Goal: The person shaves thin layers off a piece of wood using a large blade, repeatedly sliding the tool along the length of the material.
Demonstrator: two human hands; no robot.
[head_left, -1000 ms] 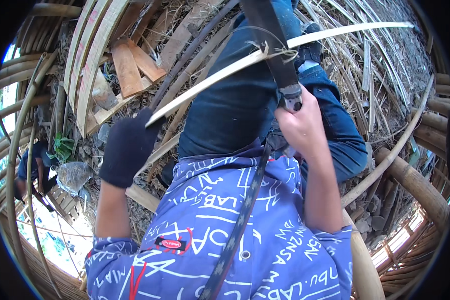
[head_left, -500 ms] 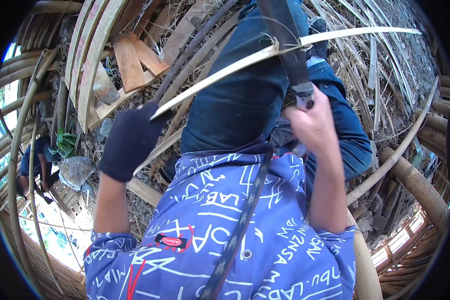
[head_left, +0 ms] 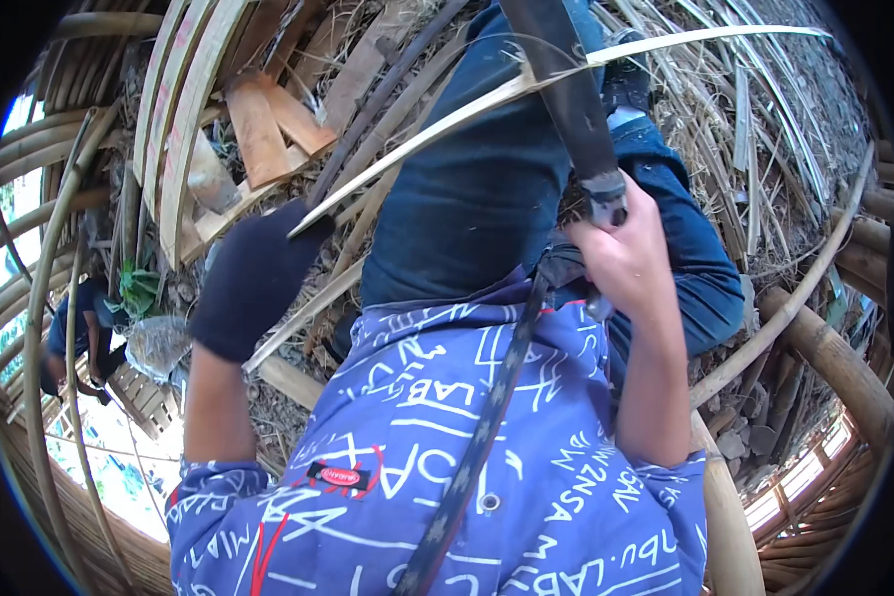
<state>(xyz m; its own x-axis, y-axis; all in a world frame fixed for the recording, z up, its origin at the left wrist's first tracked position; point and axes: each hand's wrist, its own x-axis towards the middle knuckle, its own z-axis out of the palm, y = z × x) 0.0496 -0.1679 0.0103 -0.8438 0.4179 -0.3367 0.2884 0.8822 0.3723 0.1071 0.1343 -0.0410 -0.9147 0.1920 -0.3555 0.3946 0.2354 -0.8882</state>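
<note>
A dark knitted glove covers my left hand (head_left: pixel 253 283), which is closed around the near end of a long pale bamboo strip (head_left: pixel 447 123). The strip slants up over my jeans and runs on to the far right. My bare right hand (head_left: pixel 628 238) is wrapped round the handle of a machete (head_left: pixel 583 129). Its broad dark blade points away from me and crosses the strip around mid-length. A small split edge shows on the strip beside the blade, and a thin fibre curls there. Whether the blade is cutting in or only resting against it, I cannot tell.
Pale curved slats (head_left: pixel 191 129) and brown wood offcuts (head_left: pixel 258 129) lie at the upper left. Thin split strips (head_left: pixel 755 109) litter the ground at right. Thick bamboo poles (head_left: pixel 829 363) stand at the right. Another person (head_left: pixel 87 328) is at the far left, beyond a plastic bag (head_left: pixel 159 348).
The strip has slid a little up and leftward against the blade. My gloved left hand has shifted slightly left and down; my right hand has barely moved, still gripping the machete.
</note>
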